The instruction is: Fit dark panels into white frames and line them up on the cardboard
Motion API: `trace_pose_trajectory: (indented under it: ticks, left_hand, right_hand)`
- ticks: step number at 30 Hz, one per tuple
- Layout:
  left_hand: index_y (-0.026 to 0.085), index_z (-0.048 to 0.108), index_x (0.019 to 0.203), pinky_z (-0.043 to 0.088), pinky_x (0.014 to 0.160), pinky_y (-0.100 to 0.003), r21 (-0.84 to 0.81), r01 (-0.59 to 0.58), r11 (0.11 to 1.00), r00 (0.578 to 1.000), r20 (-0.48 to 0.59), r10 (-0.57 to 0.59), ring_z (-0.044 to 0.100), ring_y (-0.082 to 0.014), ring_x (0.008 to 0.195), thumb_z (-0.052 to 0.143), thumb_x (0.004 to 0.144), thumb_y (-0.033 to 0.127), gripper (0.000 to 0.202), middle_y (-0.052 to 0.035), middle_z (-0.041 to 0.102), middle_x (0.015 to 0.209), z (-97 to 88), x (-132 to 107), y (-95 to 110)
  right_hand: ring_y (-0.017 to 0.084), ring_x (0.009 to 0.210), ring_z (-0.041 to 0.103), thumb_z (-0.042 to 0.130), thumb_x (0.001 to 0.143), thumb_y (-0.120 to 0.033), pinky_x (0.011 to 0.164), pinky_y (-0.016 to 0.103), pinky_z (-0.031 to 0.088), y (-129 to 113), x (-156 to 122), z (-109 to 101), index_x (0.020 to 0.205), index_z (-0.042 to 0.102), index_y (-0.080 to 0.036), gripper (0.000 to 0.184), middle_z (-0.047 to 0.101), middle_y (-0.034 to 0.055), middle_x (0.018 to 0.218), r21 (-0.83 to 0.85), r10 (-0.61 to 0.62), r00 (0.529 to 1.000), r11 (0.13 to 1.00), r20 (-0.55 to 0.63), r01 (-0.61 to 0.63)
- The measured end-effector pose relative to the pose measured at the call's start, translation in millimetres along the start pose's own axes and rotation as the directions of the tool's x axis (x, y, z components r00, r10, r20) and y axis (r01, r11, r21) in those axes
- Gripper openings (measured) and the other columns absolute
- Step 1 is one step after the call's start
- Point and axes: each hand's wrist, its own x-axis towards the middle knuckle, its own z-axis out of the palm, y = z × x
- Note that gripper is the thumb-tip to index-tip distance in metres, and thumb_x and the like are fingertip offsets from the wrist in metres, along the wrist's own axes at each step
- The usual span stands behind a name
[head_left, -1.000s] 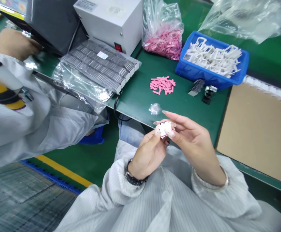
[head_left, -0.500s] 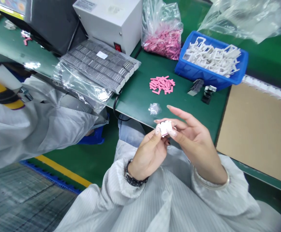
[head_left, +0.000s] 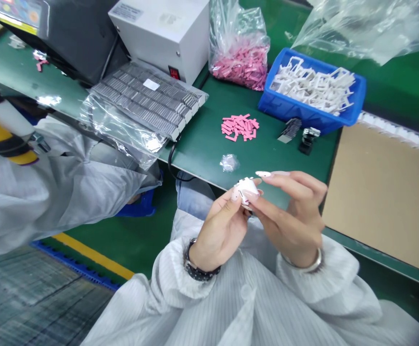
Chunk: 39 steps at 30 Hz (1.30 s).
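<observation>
A small white plastic part [head_left: 247, 187], with a dark slot and a bit of pink at its lower edge, is held above my lap at the bench's front edge. My left hand [head_left: 222, 230] pinches it from the left. From the right, my right hand [head_left: 292, 216] has thumb and fingers on it, with the index finger stretched out past it. The fingers hide its underside. Just beyond lie a small clear plastic piece [head_left: 229, 163] and a loose pile of pink strips [head_left: 240, 127].
Behind stand a blue bin [head_left: 305, 113] of white frames, a clear bag [head_left: 240, 62] of pink parts and a grey box [head_left: 162, 33]. Metal parts [head_left: 147, 96] in plastic lie at left, black clips [head_left: 308, 140] and cardboard [head_left: 382, 197] at right. A co-worker's sleeve [head_left: 50, 192] is at left.
The white part has turned and tilted between my fingers. My right hand has rotated over it, its fingers bending more. My left hand has stayed nearly in place.
</observation>
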Motion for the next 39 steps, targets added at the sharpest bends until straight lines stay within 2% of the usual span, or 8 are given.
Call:
trace_pose_trajectory:
  ticks: [11, 15, 19, 21, 23, 27, 33, 39]
  left_hand:
    - [0.018, 0.071, 0.086, 0.043, 0.081, -0.021, 0.145, -0.057, 0.988, 0.996, -0.059, 0.066, 0.055, -0.0095, 0.079, 0.074, 0.075, 0.032, 0.018, 0.0, 0.064, 0.084, 5.0, -2, -1]
    - [0.02, 0.069, 0.094, 0.044, 0.085, -0.03, 0.396, -0.157, 0.905, 0.986, 0.115, 0.121, 0.059, -0.0157, 0.087, 0.055, 0.088, 0.043, 0.028, -0.004, 0.068, 0.088, 3.6, 6, 2]
    - [0.019, 0.066, 0.102, 0.038, 0.091, -0.04, 0.852, -0.448, 0.272, 0.892, 0.407, 0.196, 0.056, -0.0232, 0.1, 0.045, 0.093, 0.04, 0.031, -0.0104, 0.067, 0.102, -7.1, 31, 14]
    - [0.017, 0.067, 0.095, 0.036, 0.088, -0.043, 0.836, -0.541, -0.092, 0.835, 0.547, 0.057, 0.054, -0.0259, 0.098, 0.047, 0.091, 0.03, 0.024, -0.0125, 0.066, 0.098, -12.9, 47, 19]
    - [0.018, 0.066, 0.078, 0.036, 0.081, -0.041, 0.716, -0.665, -0.211, 0.747, 0.644, -0.167, 0.053, -0.0247, 0.088, 0.041, 0.091, 0.02, 0.028, -0.0119, 0.063, 0.084, -15.7, 60, 21]
    - [0.022, 0.056, 0.055, 0.034, 0.073, -0.037, 0.621, -0.771, -0.139, 0.631, 0.717, -0.296, 0.048, -0.0221, 0.076, 0.04, 0.086, 0.013, 0.036, -0.0079, 0.052, 0.068, -11.0, 70, 17]
    - [0.022, 0.055, 0.055, 0.034, 0.075, -0.037, 0.748, -0.657, 0.098, 0.736, 0.664, -0.135, 0.047, -0.0205, 0.07, 0.051, 0.081, 0.019, 0.027, -0.0061, 0.052, 0.066, -8.9, 68, 16]
    - [0.019, 0.067, 0.087, 0.034, 0.083, -0.04, 0.809, -0.582, -0.081, 0.813, 0.579, -0.058, 0.051, -0.0252, 0.087, 0.052, 0.084, 0.022, 0.016, -0.0103, 0.064, 0.085, -18.2, 67, 16]
  right_hand:
    - [0.024, 0.097, 0.064, 0.065, 0.081, -0.003, 0.076, 0.038, 0.055, 8, -10, 1, 0.107, 0.067, -0.014, 0.029, 0.07, 0.007, 0.099, 0.054, -0.117, 0.99, 0.991, -0.075, 0.121]
    - [0.022, 0.088, 0.067, 0.061, 0.085, -0.009, 0.07, 0.036, 0.056, 16, -5, 3, 0.111, 0.067, -0.017, 0.028, 0.07, 0.0053, 0.09, 0.048, -0.094, 0.975, 0.993, -0.2, 0.106]
    - [0.018, 0.075, 0.068, 0.068, 0.082, -0.019, 0.067, 0.035, 0.056, 31, -1, -1, 0.099, 0.074, -0.025, 0.019, 0.071, 0.0014, 0.081, 0.201, 0.146, 0.857, 0.978, -0.494, -0.051]
    - [0.017, 0.075, 0.068, 0.073, 0.079, -0.025, 0.069, 0.035, 0.056, 40, -4, -6, 0.09, 0.076, -0.027, 0.012, 0.072, 0.0004, 0.08, 0.389, 0.38, 0.76, 0.903, -0.527, -0.182]
    - [0.017, 0.076, 0.069, 0.074, 0.077, -0.025, 0.069, 0.033, 0.057, 50, -12, -11, 0.086, 0.077, -0.024, 0.009, 0.072, 0.0014, 0.08, 0.564, 0.579, 0.697, 0.77, -0.423, -0.298]
    - [0.013, 0.068, 0.068, 0.068, 0.08, -0.012, 0.057, 0.025, 0.056, 63, -30, -17, 0.083, 0.077, -0.027, 0.018, 0.07, 0.0, 0.074, 0.703, 0.67, 0.712, 0.609, -0.21, -0.367]
    - [0.014, 0.075, 0.068, 0.059, 0.088, -0.014, 0.066, 0.029, 0.058, 45, -34, -13, 0.091, 0.073, -0.025, 0.017, 0.069, 0.001, 0.083, 0.727, 0.692, 0.72, 0.516, -0.043, -0.453]
    - [0.011, 0.068, 0.066, 0.068, 0.083, -0.021, 0.061, 0.023, 0.054, 28, -25, 0, 0.089, 0.072, -0.022, 0.007, 0.07, 0.0004, 0.078, 0.765, 0.761, 0.643, 0.365, 0.084, -0.531]
